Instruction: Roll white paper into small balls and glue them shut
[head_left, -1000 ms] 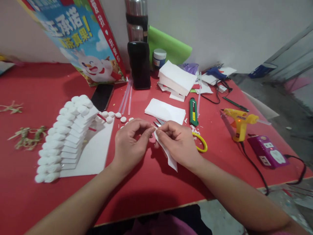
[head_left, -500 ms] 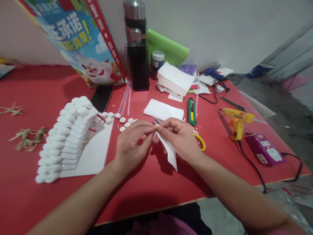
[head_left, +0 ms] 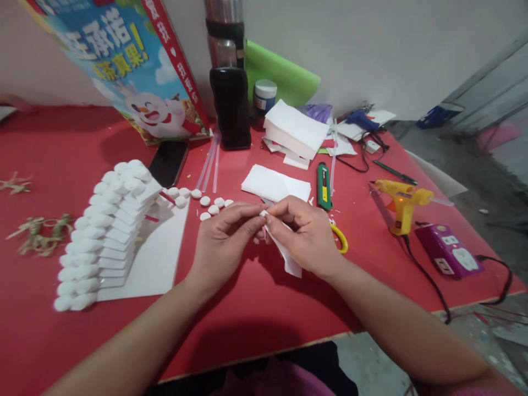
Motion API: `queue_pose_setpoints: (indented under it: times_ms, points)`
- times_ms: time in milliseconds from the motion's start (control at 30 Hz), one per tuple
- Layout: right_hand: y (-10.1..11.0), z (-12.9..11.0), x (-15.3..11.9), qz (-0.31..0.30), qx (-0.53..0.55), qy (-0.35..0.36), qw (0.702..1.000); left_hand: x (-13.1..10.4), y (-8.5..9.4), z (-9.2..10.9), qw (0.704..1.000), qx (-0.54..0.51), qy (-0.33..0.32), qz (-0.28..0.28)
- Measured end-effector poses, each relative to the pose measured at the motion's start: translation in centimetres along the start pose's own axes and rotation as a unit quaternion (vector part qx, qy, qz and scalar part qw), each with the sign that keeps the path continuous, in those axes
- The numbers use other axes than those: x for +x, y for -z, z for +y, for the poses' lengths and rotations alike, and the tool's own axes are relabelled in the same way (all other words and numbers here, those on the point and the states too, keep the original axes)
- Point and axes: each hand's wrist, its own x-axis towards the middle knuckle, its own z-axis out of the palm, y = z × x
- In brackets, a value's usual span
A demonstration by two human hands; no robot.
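Observation:
Between both hands is a strip of white paper (head_left: 291, 263), its upper end pinched and bunched at the fingertips, its lower end hanging toward me. My left hand (head_left: 226, 236) closes thumb and forefinger on that upper end. From the other side my right hand (head_left: 305, 234) grips the same strip close to the left fingertips. Beyond the hands lies a flat stack of white paper (head_left: 276, 183). Scissors with a yellow handle (head_left: 340, 239) lie partly hidden behind my right hand. Several small white round pieces (head_left: 213, 209) are scattered past my left hand.
On the left, a curved stepped row of white pieces (head_left: 105, 220) stands on a white sheet (head_left: 160, 264). A green cutter (head_left: 324, 187), a yellow glue gun (head_left: 400, 203) and a purple power socket (head_left: 449, 251) are to the right. A phone (head_left: 168, 164) lies near the box (head_left: 165, 104).
The fingertips have shifted on the paper, and a small white folded end now shows between them. The strip's hanging end has risen slightly. The camera view has moved a little.

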Motion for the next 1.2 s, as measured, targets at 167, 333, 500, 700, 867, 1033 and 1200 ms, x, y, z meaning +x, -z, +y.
queue_pose_setpoints:
  times_ms: [167,333,500,700,867,1033,1200]
  points:
    - [0.3,0.5,-0.1,-0.002,-0.070,0.053,0.996,0.3,0.5,-0.5,0.991,0.056,-0.124,-0.014]
    - [0.4,0.1,0.3,-0.012,-0.002,-0.032,0.999,0.2,0.6,-0.4,0.979,0.127,-0.158,0.028]
    - [1.0,0.1,1.3,-0.164,0.319,-0.262,0.896,0.5,1.0,-0.2,0.986,0.106,-0.121,0.048]
    - [1.2,0.7,1.6,-0.185,0.410,-0.311,0.837,0.8,1.3,-0.2,0.992,0.084,-0.097,0.018]
    - [1.1,0.7,1.5,-0.125,0.348,-0.290,0.883,0.7,1.2,-0.3,0.995,0.078,-0.063,0.019]
    - [0.5,0.2,1.1,-0.050,0.198,-0.202,0.958,0.4,0.9,-0.4,0.998,0.056,-0.034,0.023]
    - [-0.3,-0.2,0.6,0.014,0.075,-0.137,0.988,-0.2,0.2,-0.5,0.990,0.101,-0.095,0.038]
